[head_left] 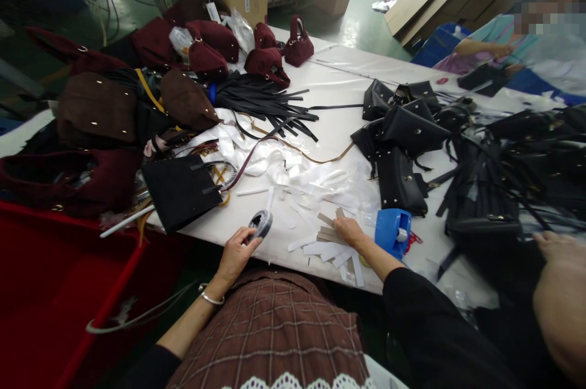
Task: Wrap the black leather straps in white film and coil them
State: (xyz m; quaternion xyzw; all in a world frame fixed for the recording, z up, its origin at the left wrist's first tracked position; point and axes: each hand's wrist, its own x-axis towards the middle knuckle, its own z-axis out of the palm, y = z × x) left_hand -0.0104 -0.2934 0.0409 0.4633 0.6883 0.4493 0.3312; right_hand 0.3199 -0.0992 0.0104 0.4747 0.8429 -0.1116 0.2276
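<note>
Left grip [249, 237] pinching coil [262, 224]; right grip [347, 230] curled over grey strips [328, 234] beside dispenser [387, 231], hold unclear. They overlap loosely; hasty drag could scatter them.

burgundy handbag [300, 51] (upright, handle raised) on the white table [332, 88]; open cardboard carton [336, 0] beyond; red bin [59, 291], lower left.

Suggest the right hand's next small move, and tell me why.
Probably pick one of the grey-brown strips with the right hand, since it is down at them while the left hand is occupied holding a dark coil.
</note>
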